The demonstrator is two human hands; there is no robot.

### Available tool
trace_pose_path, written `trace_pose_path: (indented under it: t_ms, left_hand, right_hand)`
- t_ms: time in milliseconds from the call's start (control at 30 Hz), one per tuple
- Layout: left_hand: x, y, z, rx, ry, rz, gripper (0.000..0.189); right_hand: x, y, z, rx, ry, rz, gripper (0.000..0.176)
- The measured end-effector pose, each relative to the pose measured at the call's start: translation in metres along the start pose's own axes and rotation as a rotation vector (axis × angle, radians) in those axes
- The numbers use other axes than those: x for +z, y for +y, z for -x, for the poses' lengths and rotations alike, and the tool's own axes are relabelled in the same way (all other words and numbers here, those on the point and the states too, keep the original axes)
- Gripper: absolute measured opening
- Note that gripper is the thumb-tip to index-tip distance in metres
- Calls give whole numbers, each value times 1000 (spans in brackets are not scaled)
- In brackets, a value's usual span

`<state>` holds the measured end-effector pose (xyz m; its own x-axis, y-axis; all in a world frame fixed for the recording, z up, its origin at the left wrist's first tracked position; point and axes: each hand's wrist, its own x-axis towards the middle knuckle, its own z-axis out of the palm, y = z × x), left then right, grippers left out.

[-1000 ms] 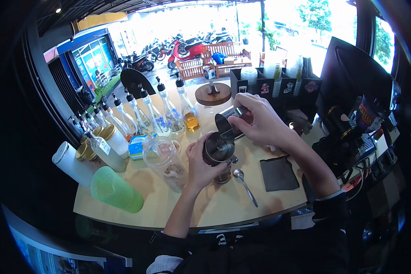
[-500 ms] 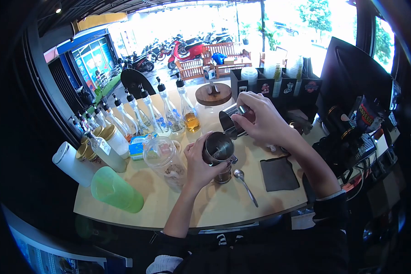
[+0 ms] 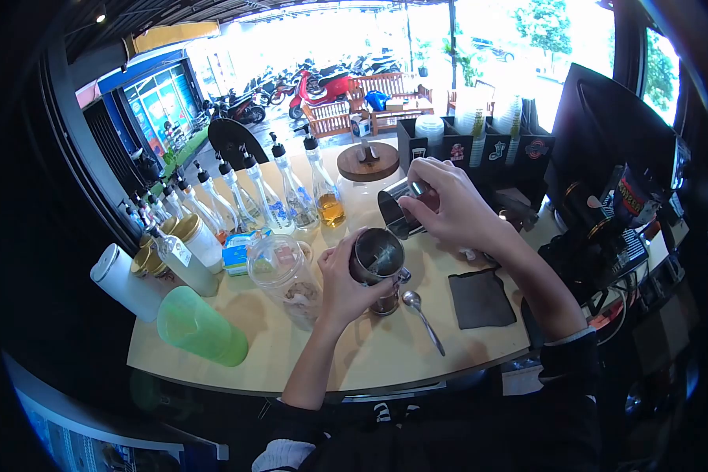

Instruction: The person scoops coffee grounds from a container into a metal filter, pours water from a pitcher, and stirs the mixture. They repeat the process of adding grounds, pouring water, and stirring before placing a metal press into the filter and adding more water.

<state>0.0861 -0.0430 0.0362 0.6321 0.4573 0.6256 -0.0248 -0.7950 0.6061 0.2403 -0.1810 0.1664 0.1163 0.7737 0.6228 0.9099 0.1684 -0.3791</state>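
My left hand [image 3: 346,287] is wrapped round a metal cup [image 3: 379,252] whose open mouth faces up, with some liquid or residue inside that I cannot make out. Below that cup a small glass [image 3: 384,304] with brown contents shows in part. My right hand [image 3: 448,200] grips a shiny metal pitcher [image 3: 396,211], tilted on its side with its mouth toward the left, above and just right of the cup. A metal spoon [image 3: 423,322] lies on the counter beside the glass. Left of my left hand stands a clear plastic jar [image 3: 279,271].
Pump bottles [image 3: 329,197] line the counter's far left side. A green tumbler [image 3: 202,326] stands at the near left. A dark cloth [image 3: 482,300] lies at right. Behind are a wooden-lidded jar [image 3: 367,163] and a black cup holder [image 3: 480,149]. Dark equipment [image 3: 598,228] fills the right.
Very little differs. The metal cup in my left hand shows a slightly different tilt or reflection inside; the pitcher in my right hand stays in place.
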Motion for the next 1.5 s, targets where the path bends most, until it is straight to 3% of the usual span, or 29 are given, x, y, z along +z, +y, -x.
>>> trace_pose_path:
  t_ms: [500,600,667,1067,1167,1400,1467,1500]
  left_hand:
    - [14,-7,1,-44,103,120,84]
    - [16,-6,1,22,117,71,81]
    - [19,-8,2,-75,98,147,84]
    - [18,-5,6,-98,107,70,87]
    - [17,-5,5,-58,127,72,86]
    - [11,-1,1,-14,127,21,84]
    - [9,0,0,-47,109,-22,84]
    - [9,-2,-1,-48,109,-22,84]
  right_hand:
    - [3,-5,4,-86,-11,44,22]
    - [4,-9,1,-97,-25,74,22]
    - [5,-13,-1,-78,-53,50,21]
    - [17,-19,0,-185,15,-19,23]
    - [11,-22,4,-121,-57,27,21]
    - [7,-12,13,-59,-15,50,19]
    - [15,2,14,144,79,-413,18]
    - [15,6,15,143,78,-414,18]
